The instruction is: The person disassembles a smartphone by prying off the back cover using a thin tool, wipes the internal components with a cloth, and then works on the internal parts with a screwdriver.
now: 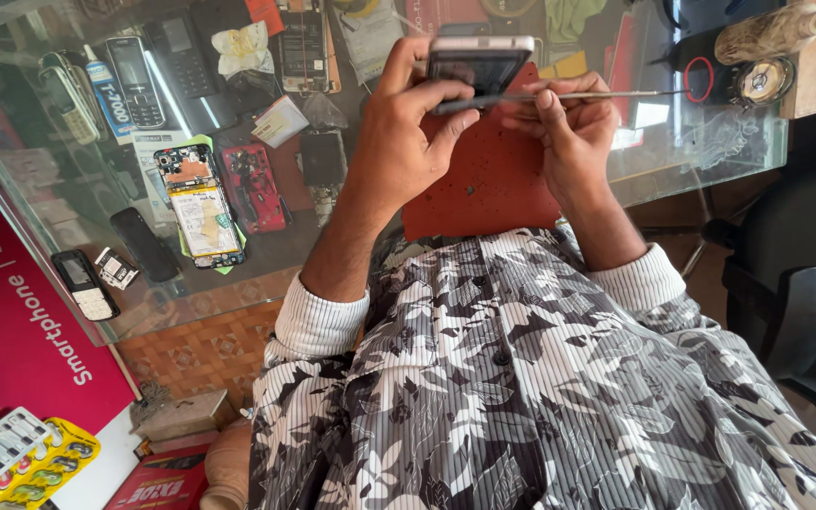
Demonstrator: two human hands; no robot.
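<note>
Head camera view, looking down past a black-and-white patterned shirt onto a glass counter (710, 151). Near left, leaning below the counter, stands a magenta sign (21, 331) with white lettering. Beside it at the bottom left corner lies a yellow blister pack (44, 463) with a white keypad-like card on top, and a small red box (162, 484) sits just to its right. On the glass at far left a narrow blue-and-white tube (106, 90) lies between old keypad phones. Further right, an opened phone (202, 206) shows a white battery with a yellow label, next to a red phone frame (255, 187). A dark red mat (488, 184) lies on the glass under the hands.

The left hand (408, 132) is wrapped around a smartphone (480, 59), fingers behind it and thumb pressed along its lower edge. The phone is held up above the mat, far centre; it has a pale, silvery casing and a dark glossy face. The right hand (569, 127) pinches a thin metal tool (587, 94) between fingertips and thumb, its tip touching the phone's lower edge and its shaft running out to the right.
</note>
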